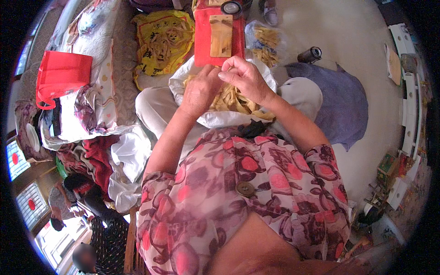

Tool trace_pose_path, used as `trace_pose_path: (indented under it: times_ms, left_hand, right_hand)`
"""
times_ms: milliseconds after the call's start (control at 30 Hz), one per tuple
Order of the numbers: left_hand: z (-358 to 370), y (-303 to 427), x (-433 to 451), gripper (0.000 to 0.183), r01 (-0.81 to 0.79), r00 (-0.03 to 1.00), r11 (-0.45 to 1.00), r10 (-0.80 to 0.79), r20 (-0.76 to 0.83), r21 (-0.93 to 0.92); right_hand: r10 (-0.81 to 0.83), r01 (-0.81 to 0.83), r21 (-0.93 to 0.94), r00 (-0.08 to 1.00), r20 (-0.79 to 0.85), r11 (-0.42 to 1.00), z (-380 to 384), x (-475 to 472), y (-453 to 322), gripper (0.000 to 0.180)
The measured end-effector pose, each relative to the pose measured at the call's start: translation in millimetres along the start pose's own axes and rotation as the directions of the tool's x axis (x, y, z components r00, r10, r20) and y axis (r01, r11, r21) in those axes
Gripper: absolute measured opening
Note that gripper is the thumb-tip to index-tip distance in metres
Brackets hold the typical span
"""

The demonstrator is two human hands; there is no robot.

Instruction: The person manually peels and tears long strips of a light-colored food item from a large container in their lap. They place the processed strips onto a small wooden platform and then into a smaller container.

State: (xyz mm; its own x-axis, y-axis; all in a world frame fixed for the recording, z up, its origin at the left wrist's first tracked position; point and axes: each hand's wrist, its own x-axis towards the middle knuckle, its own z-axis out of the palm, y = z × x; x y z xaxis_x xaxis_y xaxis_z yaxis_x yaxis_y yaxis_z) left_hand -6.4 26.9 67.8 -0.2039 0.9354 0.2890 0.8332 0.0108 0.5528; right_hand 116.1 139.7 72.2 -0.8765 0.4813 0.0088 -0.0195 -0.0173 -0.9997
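Note:
My left hand (202, 87) and my right hand (245, 79) meet over an open white woven sack (220, 119) in my lap. Pale yellow, ribbon-like strips (237, 99) fill the sack. The left fingers curl downward, their tips hidden by the hand. On the right, thumb and forefinger come together; whether a thin strip lies between them is too small to tell. Just beyond my fingertips is the near end of a red-covered narrow bench (203, 37), with a worn wooden block (221, 39) lying on it.
More strips lie on a yellow printed sack (147, 51) left of the bench and in a clear plastic bag (252, 32) to its right. A dark cylindrical flask (309, 55) and a blue cloth (340, 103) are at right. A red bag (65, 74) rests on bedding; people are at lower left.

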Motion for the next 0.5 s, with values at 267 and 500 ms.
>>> trace_pose_path:
  times_ms: [267, 500]
  left_hand:
    - [8.5, -48.2, 21.7, 0.017, 0.064, 0.994, 0.969, -0.083, 0.07, 0.24]
    - [6.1, -52.8, 42.6, 0.015, 0.488, 0.853, 0.218, -0.327, 0.408, -0.845]
  right_hand:
    - [-0.163, 0.162, -0.011, 0.982, -0.094, 0.987, 16.4, 12.2, 5.7, 0.009]
    - [-0.077, 0.011, -0.212, 0.949, -0.306, 0.977, -35.8, 48.3, 30.8, 0.018]
